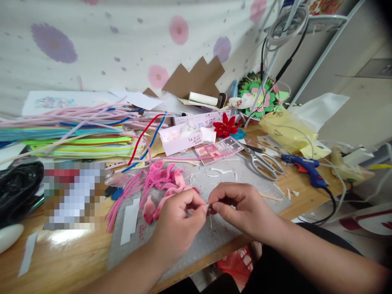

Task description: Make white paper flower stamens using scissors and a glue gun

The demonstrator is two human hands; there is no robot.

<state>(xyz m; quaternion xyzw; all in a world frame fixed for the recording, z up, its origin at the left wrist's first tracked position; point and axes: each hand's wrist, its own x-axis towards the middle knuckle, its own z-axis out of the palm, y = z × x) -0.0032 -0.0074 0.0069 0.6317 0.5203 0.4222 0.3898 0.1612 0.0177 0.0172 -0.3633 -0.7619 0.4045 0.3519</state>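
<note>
Above the grey cutting mat (226, 183), my left hand (182, 222) and my right hand (240, 208) meet fingertip to fingertip. Both are closed in a pinch on a thin white strand (210, 220), whose loose end hangs below the fingers. Most of the strand is hidden by the fingertips, and its exact kind is too small to tell. Just behind my left hand lie pink pipe-cleaner flowers (159, 173) with long stems, and a pink bud (149, 210) rests beside it. White scraps (221, 171) are scattered on the mat beyond my hands.
Scissors (265, 163) and a blue glue gun (306, 167) lie to the right. A makeup palette (219, 150) and a red flower (226, 125) sit at the back. Bundles of coloured pipe cleaners (79, 145) fill the left, near a black plastic bag (20, 188).
</note>
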